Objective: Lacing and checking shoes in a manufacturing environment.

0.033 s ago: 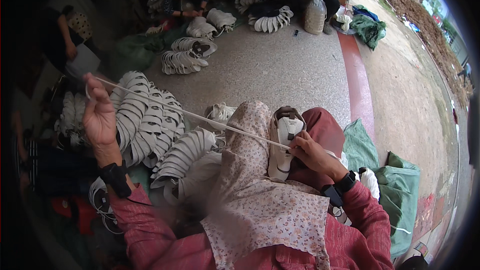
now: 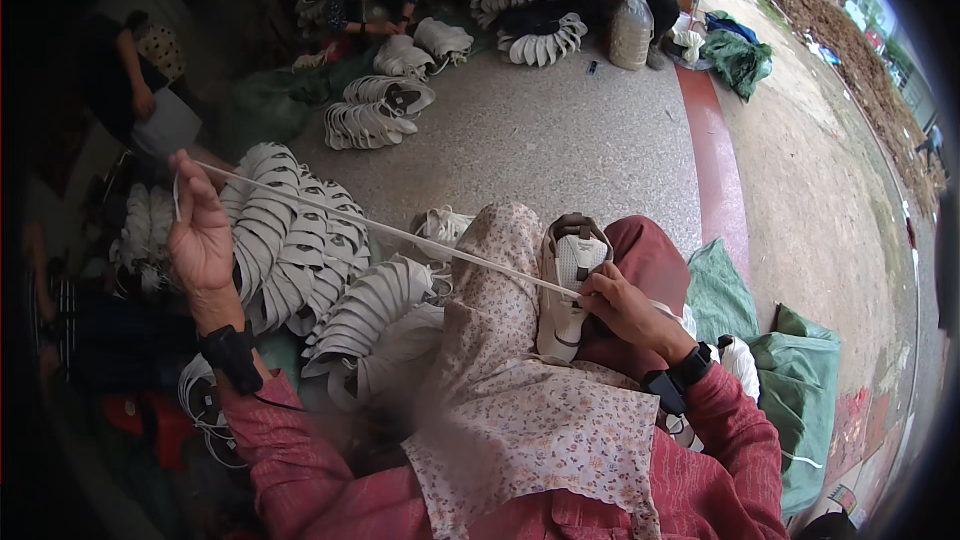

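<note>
A white shoelace [image 2: 400, 233] runs taut across my lap, from my raised left hand to my right hand. My left hand [image 2: 203, 230] is up at the left, pinching one end between its fingertips. My right hand [image 2: 625, 305] pinches the lace close above a shoe upper [image 2: 555, 315], white and beige with brown trim, which rests upright between my knees with its toe toward me. Part of the upper's right side is hidden by my right hand.
Nested stacks of white shoe uppers [image 2: 268, 185] lie at my left, with another stack [image 2: 370, 305] beside my knee. Green sacks [image 2: 797, 370] lie at the right. Across the speckled floor, people sit by more stacks [image 2: 545, 43] and a large clear jug [image 2: 632, 30].
</note>
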Available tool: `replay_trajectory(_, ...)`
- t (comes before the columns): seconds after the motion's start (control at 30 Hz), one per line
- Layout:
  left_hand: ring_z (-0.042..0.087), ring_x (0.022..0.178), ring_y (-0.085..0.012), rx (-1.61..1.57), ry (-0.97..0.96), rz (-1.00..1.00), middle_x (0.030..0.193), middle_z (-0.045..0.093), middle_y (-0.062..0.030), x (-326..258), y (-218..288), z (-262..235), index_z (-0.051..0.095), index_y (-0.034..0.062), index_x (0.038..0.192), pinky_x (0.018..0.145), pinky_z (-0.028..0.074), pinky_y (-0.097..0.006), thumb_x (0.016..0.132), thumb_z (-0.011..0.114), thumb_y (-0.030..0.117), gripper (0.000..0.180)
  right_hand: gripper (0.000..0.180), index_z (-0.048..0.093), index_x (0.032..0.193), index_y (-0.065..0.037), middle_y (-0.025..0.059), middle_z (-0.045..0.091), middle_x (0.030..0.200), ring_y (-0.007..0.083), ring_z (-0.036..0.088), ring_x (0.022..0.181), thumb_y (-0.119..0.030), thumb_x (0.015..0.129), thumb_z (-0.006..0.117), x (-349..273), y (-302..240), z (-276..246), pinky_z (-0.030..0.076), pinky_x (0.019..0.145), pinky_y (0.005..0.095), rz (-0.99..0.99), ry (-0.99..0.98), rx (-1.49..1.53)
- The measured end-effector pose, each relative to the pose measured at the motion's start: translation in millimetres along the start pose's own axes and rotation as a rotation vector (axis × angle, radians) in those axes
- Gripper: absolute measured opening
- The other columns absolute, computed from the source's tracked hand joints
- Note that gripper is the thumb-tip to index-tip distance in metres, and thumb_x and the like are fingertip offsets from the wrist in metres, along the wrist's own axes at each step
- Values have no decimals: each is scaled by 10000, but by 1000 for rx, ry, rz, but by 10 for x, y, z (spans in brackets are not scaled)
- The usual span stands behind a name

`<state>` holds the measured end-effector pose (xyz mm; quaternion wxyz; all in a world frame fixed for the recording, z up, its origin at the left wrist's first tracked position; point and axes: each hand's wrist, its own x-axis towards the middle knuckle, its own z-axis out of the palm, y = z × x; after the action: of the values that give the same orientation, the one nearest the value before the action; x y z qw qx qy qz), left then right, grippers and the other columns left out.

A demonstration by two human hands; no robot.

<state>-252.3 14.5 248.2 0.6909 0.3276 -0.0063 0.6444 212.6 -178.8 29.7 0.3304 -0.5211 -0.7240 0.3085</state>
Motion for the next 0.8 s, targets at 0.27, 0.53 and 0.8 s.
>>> replay_trajectory(0.27,622,944,-186,231,-34,-24,1038,625,-85,-151,354,-702,575,-5,1212,978,528,-306,995,553,135,259,154,588,1015,-51,153,522,1023,356,598,906,-165,915,618,31,-130,57,516,759,426,68,67,-164)
replay_trajectory(0.53,289,504,4,784,223,-80,692,462,85,-304,-383,-735,652,43,1108,424,194,-182,994,567,197,210,155,649,978,-73,141,530,1012,337,619,885,-194,884,668,46,-145,83,527,737,406,62,45,-191)
replay_trajectory(0.8,536,827,-212,1634,-894,145,778,546,-23,-959,-2632,-438,681,100,729,846,410,-382,814,694,190,125,192,678,994,-88,129,608,933,329,656,817,-218,856,707,109,-364,69,525,706,394,213,71,-144)
